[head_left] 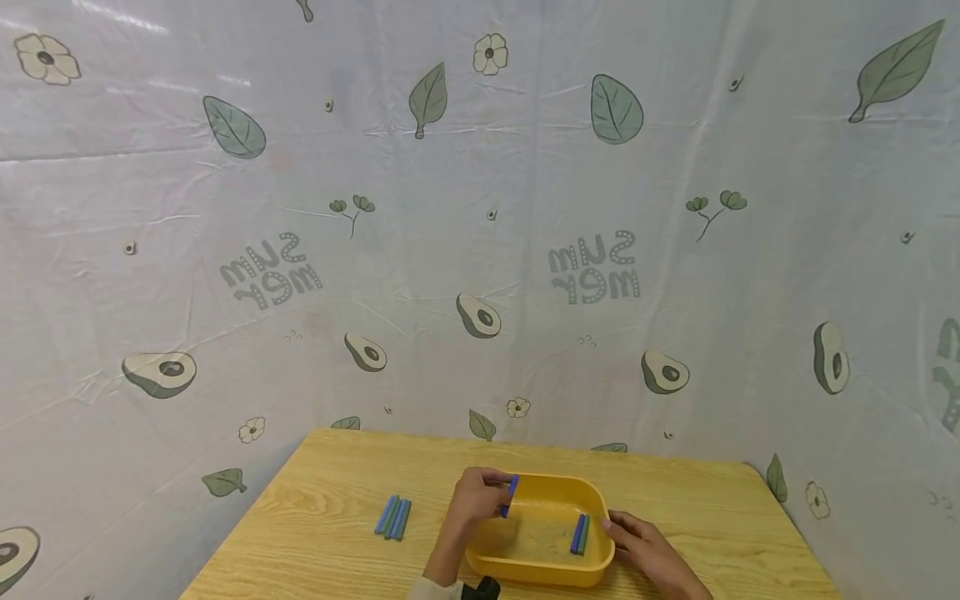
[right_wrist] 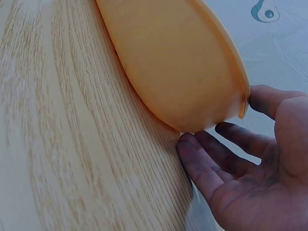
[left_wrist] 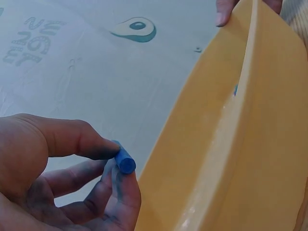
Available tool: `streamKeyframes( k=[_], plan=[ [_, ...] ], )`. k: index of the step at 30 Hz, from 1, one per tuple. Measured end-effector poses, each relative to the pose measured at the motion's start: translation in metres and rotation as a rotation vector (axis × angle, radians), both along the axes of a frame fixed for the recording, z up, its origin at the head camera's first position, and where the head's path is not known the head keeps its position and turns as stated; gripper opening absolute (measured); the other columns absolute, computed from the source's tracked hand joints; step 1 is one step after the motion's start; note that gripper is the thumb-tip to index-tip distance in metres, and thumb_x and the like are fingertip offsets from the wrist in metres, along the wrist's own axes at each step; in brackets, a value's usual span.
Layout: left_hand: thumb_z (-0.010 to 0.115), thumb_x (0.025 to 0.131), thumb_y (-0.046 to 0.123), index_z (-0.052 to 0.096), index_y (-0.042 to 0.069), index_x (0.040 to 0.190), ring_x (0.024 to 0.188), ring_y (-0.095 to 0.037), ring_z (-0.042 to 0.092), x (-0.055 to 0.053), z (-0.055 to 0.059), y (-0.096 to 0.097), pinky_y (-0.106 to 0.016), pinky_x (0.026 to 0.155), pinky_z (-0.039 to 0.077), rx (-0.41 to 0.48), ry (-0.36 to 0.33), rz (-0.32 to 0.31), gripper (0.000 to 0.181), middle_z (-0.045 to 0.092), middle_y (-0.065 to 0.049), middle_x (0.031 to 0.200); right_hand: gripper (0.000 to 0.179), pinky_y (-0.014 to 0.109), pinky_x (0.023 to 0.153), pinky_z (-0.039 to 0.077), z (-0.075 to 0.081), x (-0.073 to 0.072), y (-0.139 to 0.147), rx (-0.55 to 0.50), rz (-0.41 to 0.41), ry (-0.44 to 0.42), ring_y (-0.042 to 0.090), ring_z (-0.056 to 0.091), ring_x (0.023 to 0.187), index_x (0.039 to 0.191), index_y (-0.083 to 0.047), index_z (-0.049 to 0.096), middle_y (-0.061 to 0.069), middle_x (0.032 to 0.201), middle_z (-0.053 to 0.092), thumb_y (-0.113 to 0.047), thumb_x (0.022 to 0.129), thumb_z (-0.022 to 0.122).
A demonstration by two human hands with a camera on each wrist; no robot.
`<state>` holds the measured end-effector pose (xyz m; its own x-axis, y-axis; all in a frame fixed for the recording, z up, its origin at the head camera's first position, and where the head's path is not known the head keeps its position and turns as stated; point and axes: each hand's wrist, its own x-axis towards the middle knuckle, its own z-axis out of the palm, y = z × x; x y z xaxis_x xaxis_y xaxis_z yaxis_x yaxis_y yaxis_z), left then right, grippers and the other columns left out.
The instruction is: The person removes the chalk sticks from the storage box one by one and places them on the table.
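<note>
Thumb and fingertips of my left hand [head_left: 477,497] pinch a blue chalk stick [left_wrist: 126,164] over the left side of a yellow plastic tub [head_left: 536,573]. In the left wrist view the stick's round end faces the camera, and the fingers look dusty. My right hand [head_left: 647,546] holds the tub's right end, its thumb at the rim and its fingertips low against the outer wall [right_wrist: 168,62]. Inside the tub, toward the right, a blue chalk stick [head_left: 577,533] and a green chalk stick [head_left: 584,536] lie side by side.
Left of the tub, several blue and green chalk sticks [head_left: 392,517] lie in a row on the wooden table [head_left: 315,525]. Dusty marks show on the tub's floor [head_left: 543,537]. A pale printed curtain [head_left: 420,250] hangs behind the table.
</note>
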<state>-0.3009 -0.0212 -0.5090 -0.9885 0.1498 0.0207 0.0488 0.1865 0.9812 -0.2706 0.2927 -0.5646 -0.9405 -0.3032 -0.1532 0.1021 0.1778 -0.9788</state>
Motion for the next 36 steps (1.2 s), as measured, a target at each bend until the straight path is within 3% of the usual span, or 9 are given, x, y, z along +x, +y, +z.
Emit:
streamKeyframes(
  k=[6,14,26,36],
  plan=[
    [0.071,0.09,-0.004,0.077,-0.007,0.121,0.087,-0.029,0.078,0.001,0.001,-0.013,-0.036,0.07,0.065,0.008,-0.017,0.01,0.031,0.077,-0.017,0.103,0.077,0.047,0.106,0.059,-0.002,-0.001,0.002,-0.009,0.029,0.013,0.046,0.059,0.139,0.159,0.022,0.022,0.045,0.161,0.035,-0.038,0.117,0.044],
    [0.071,0.09,-0.001,0.075,-0.009,0.123,0.083,-0.018,0.072,0.002,0.002,-0.03,-0.034,0.072,0.064,0.011,0.006,0.026,0.035,0.074,-0.019,0.106,0.076,0.048,0.106,0.059,-0.004,-0.002,0.003,-0.003,0.026,0.019,0.046,0.059,0.139,0.159,0.022,0.023,0.044,0.16,0.036,-0.037,0.117,0.044],
    [0.07,0.087,-0.002,0.072,-0.013,0.126,0.078,-0.017,0.069,0.003,-0.002,-0.053,-0.027,0.065,0.059,0.02,0.04,0.068,0.04,0.074,-0.022,0.106,0.076,0.047,0.105,0.059,-0.003,-0.003,0.003,-0.003,0.014,0.009,0.046,0.061,0.138,0.159,0.023,0.022,0.045,0.16,0.035,-0.037,0.117,0.044],
    [0.067,0.088,-0.001,0.069,-0.015,0.13,0.08,-0.018,0.07,0.005,-0.007,-0.082,-0.033,0.07,0.062,0.014,0.04,0.109,0.044,0.072,-0.029,0.114,0.079,0.049,0.107,0.059,-0.003,-0.003,0.002,0.001,-0.006,-0.013,0.049,0.056,0.141,0.158,0.024,0.021,0.046,0.161,0.032,-0.039,0.116,0.046]
  ],
)
